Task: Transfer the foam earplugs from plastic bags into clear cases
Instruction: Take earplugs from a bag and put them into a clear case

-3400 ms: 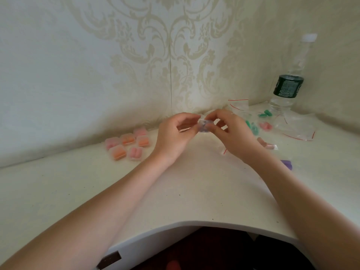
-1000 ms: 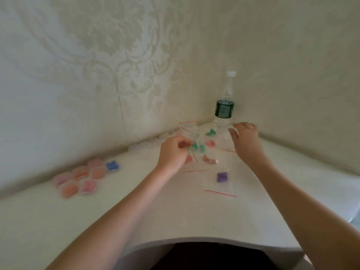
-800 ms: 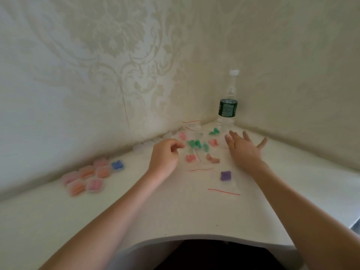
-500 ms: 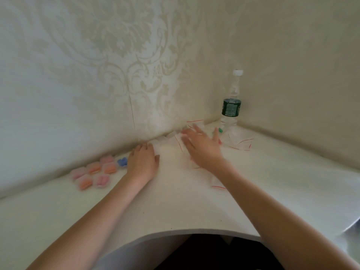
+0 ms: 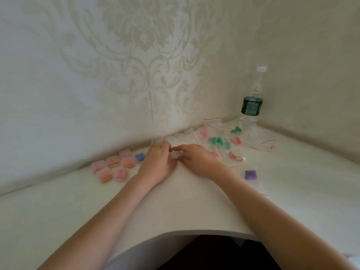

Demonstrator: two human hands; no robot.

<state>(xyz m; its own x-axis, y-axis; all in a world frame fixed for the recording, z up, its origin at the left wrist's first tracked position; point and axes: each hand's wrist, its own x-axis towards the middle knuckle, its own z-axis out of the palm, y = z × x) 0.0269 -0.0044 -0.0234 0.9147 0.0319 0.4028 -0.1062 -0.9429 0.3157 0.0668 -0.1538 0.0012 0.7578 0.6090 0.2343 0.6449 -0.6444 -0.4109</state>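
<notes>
My left hand [image 5: 155, 162] and my right hand [image 5: 196, 158] meet at the back of the white table [image 5: 175, 201], fingertips curled round a small empty clear case [image 5: 174, 154] that is mostly hidden between them. Just behind the hands, a row of empty clear cases [image 5: 182, 137] lines the wall. To the left lie filled cases with pink and orange earplugs [image 5: 113, 167] and one with blue earplugs [image 5: 140, 156]. To the right are plastic bags holding green earplugs [image 5: 219, 142], pink earplugs [image 5: 236, 141] and purple earplugs [image 5: 250, 174].
A water bottle with a green label [image 5: 251, 108] stands in the corner at the back right. Empty bags with red seal strips [image 5: 263, 145] lie in front of it. Patterned walls close the table on the far sides; its near edge curves inward.
The left hand lay flat on the table near the filled cases, and the right hand was reaching over the bags. Both have come together at a clear case in front of the row.
</notes>
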